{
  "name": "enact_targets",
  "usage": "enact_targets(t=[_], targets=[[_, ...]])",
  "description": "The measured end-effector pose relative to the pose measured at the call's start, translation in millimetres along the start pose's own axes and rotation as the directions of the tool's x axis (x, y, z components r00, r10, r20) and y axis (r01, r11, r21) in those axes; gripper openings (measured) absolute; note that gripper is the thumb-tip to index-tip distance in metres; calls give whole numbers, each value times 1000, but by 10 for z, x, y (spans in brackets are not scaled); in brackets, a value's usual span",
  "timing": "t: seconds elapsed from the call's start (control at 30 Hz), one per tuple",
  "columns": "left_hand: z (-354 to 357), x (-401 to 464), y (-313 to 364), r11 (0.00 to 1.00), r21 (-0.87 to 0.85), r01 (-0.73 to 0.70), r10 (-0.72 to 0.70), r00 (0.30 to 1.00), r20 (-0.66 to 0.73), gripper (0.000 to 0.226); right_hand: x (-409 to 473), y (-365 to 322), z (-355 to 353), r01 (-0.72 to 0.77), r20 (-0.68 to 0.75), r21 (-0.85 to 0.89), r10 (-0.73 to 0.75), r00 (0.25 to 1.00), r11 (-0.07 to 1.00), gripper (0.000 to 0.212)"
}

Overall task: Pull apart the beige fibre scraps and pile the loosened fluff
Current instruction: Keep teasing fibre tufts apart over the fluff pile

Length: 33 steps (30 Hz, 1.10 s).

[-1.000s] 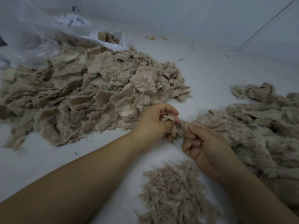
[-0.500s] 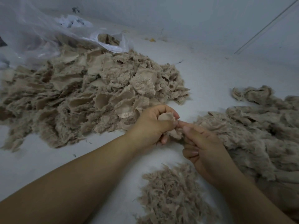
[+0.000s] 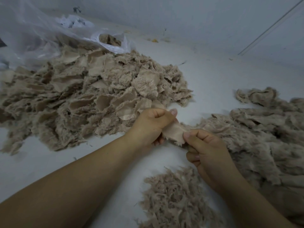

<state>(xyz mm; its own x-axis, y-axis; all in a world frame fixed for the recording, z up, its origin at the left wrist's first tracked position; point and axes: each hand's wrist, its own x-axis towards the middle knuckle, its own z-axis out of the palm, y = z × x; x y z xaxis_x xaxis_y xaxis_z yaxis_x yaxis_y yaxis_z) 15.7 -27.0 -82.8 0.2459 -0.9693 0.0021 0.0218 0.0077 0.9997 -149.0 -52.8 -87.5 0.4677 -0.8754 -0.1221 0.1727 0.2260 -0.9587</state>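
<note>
I see the big scrap heap [image 3: 92, 99] filling the frame's left. At centre, my left hand [image 3: 151, 125] and right hand [image 3: 207, 152] both pinch one beige scrap [image 3: 174, 133], stretched between them. The fluff pile [image 3: 174, 199] sits lower centre on the counter [image 3: 222, 83].

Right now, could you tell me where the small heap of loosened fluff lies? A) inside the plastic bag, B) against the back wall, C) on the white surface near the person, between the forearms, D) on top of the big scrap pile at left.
C: the fluff sits on the white surface below the left hand and right hand, which both grip one scrap.
</note>
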Motion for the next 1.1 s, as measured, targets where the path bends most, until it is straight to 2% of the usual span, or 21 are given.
enact_targets(t=[0.07, 0.17, 0.23, 0.33, 0.47, 0.6, 0.67, 0.73, 0.8, 0.87, 0.9, 0.97, 1.1], targets=[[-10, 4, 3, 1000, 5, 12, -12, 999, 45, 26, 4, 4, -4, -5, -18, 34, 6, 1000, 999, 41], [-54, 17, 19, 1000, -17, 12, -10, 997, 75, 24, 21, 16, -21, -11, -36, 102, 15, 999, 995, 28], [-58, 8, 38, 998, -69, 13, -8, 997, 78, 18, 16, 10, -12, 0, 15, 58, -1, 1000, 998, 18], [-19, -9, 39, 996, -90, -3, 9, 998, 67, 18, 2, 23, -11, 29, 61, -55, -26, 998, 998, 20], [-31, 25, 32, 994, -108, -30, 23, 998, -63, 31, 28, 32, -40, -1, 20, 10, 1, 1000, 1000, 28], [-37, 13, 62, 993, -79, -89, 75, 983, -165, 34, 31, 42, -59, 12, 4, 23, -12, 1000, 1000, 28], [-70, 17, 104, 990, -81, -117, 99, 974, -203, 32, 34, 44, -66, 1, 1, 40, -1, 1000, 999, 35], [-103, 14, 149, 988, -32, -153, 146, 976, -161, 21, 26, 40, -56, 9, 20, 37, -10, 1000, 999, 35], [-104, -24, 182, 981, 65, -182, 182, 983, 12, 3, 11, 38, -37, 41, 75, 1, -40, 996, 999, 24], [-63, -73, 173, 958, 189, -217, 176, 962, 208, 22, -10, 30, -17, 68, 120, -41, -63, 991, 997, 21], [-45, -81, 166, 941, 237, -243, 178, 947, 267, 24, -15, 27, -14, 75, 132, -59, -66, 989, 995, 24], [-41, -85, 178, 922, 267, -280, 200, 936, 291, 15, -16, 31, -28, 76, 128, -80, -65, 990, 994, 33], [-149, -44, 232, 920, 294, -258, 207, 959, 195, 6, 2, 73, -40, 88, 114, -117, -75, 991, 989, 37]])
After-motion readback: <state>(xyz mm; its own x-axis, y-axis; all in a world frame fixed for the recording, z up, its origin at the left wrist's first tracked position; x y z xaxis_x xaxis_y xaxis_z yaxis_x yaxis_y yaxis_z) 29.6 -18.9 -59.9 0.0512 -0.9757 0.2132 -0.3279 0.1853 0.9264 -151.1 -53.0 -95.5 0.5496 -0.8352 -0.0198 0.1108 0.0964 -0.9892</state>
